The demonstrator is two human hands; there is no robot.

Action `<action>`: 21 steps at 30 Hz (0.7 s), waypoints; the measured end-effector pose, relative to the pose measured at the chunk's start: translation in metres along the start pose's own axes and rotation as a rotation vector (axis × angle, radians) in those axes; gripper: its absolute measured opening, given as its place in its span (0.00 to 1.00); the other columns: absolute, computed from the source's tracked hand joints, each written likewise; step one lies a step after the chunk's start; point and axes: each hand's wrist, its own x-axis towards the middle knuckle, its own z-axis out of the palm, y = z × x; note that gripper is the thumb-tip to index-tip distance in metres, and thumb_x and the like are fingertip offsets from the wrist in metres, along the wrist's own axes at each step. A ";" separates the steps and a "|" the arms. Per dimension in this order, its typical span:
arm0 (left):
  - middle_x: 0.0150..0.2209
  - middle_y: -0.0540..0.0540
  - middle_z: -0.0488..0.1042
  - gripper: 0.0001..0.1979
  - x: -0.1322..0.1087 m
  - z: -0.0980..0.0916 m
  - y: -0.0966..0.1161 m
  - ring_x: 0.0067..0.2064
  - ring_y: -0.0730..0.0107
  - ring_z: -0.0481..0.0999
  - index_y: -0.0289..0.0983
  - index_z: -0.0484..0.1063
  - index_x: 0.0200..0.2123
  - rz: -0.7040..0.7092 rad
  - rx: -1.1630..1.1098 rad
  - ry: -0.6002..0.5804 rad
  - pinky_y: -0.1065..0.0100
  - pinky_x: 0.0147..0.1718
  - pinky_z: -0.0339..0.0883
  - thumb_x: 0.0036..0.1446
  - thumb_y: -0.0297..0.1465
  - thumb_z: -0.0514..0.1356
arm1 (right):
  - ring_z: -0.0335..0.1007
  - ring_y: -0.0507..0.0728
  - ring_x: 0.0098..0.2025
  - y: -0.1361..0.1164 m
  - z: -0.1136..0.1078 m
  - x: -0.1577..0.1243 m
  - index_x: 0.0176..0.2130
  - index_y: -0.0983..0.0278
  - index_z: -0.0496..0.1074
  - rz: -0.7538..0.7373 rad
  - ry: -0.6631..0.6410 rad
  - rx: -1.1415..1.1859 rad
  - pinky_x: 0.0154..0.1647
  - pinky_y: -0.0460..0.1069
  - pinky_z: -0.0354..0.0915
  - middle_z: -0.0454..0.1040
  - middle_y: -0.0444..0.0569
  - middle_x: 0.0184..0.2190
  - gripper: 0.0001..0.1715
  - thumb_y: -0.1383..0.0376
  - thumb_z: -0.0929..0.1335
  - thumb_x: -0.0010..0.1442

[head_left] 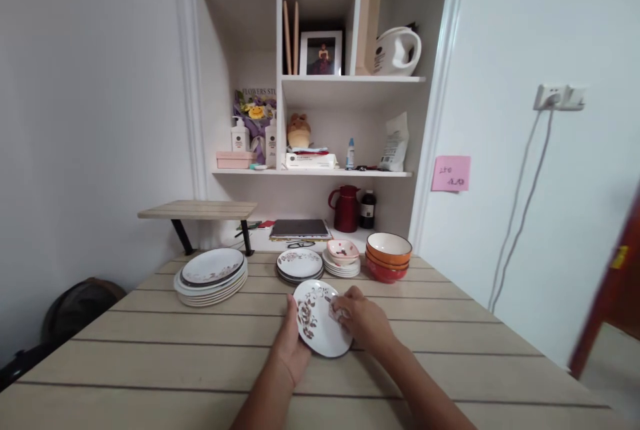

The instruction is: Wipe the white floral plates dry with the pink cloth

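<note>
A small white plate with a brown flower pattern [320,323] is held tilted just above the wooden table [150,350]. My left hand [290,343] grips its left rim from below. My right hand [363,320] is closed over the plate's right side, pressing a small whitish wad [336,310] against it; I cannot make out what the wad is. Behind the plate sit a short stack of matching small plates [300,265] and a stack of white saucers with a pink bowl [343,251] on top.
A stack of large plates [211,275] stands at the left of the table, stacked orange bowls [389,257] at the right. Behind are a red jug [346,209], a dark bottle, a laptop and white shelves with clutter. A small wooden riser [197,210] stands at the back left.
</note>
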 end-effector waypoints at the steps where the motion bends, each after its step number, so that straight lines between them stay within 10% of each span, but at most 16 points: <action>1: 0.53 0.34 0.74 0.33 0.001 -0.001 0.000 0.58 0.51 0.70 0.33 0.63 0.60 -0.002 0.002 0.000 0.51 0.59 0.58 0.58 0.47 0.55 | 0.69 0.53 0.37 0.000 0.000 -0.004 0.43 0.54 0.75 -0.007 -0.010 0.032 0.32 0.45 0.54 0.69 0.46 0.45 0.17 0.69 0.67 0.54; 10: 0.51 0.32 0.75 0.34 0.001 0.000 0.010 0.56 0.52 0.71 0.28 0.63 0.59 -0.132 0.065 -0.133 0.54 0.59 0.59 0.59 0.49 0.52 | 0.67 0.54 0.46 -0.036 0.005 -0.033 0.48 0.51 0.73 -0.381 -0.040 0.324 0.44 0.45 0.59 0.67 0.43 0.48 0.25 0.71 0.67 0.51; 14: 0.51 0.33 0.75 0.35 -0.001 0.006 0.010 0.55 0.53 0.72 0.31 0.63 0.60 -0.141 0.112 -0.098 0.52 0.59 0.58 0.58 0.50 0.52 | 0.65 0.57 0.51 -0.036 0.004 -0.016 0.59 0.52 0.60 -0.237 0.101 0.257 0.43 0.47 0.59 0.66 0.46 0.54 0.36 0.69 0.68 0.53; 21: 0.53 0.34 0.74 0.34 0.000 0.010 0.006 0.58 0.54 0.70 0.32 0.65 0.59 -0.158 0.177 -0.082 0.54 0.61 0.55 0.58 0.51 0.52 | 0.67 0.55 0.40 0.002 0.005 0.005 0.45 0.59 0.68 0.098 0.308 0.067 0.35 0.47 0.53 0.70 0.47 0.47 0.14 0.67 0.67 0.58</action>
